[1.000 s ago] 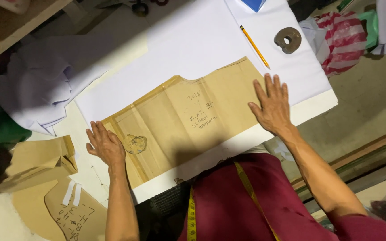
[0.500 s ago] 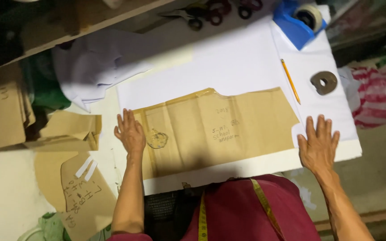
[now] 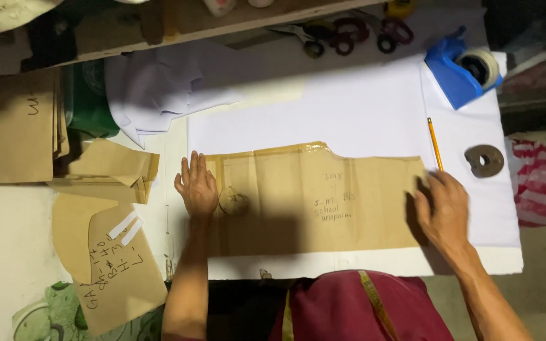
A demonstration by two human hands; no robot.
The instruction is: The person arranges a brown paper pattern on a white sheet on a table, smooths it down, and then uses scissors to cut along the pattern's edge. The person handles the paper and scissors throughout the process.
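Observation:
A long brown paper pattern piece (image 3: 314, 199) lies flat on a white cloth (image 3: 349, 117) spread over the table. My left hand (image 3: 197, 186) presses flat on the pattern's left end, fingers apart, beside a small round weight (image 3: 233, 201). My right hand (image 3: 440, 208) rests on the pattern's right end with the fingers curled at its edge. A yellow pencil (image 3: 435, 143) lies just above my right hand, and a brown ring-shaped weight (image 3: 484, 160) sits to its right.
A blue tape dispenser (image 3: 459, 72) stands at the back right, scissors (image 3: 349, 31) along the back edge. Folded white fabric (image 3: 159, 95) and more brown pattern pieces (image 3: 112, 265) lie at the left. A striped red bag (image 3: 545, 183) hangs off the right side.
My right hand moved from the white cloth in front of the pattern onto the pattern's right end. The view shifted, bringing the dispenser and scissors into sight. My left hand stayed pressed down.

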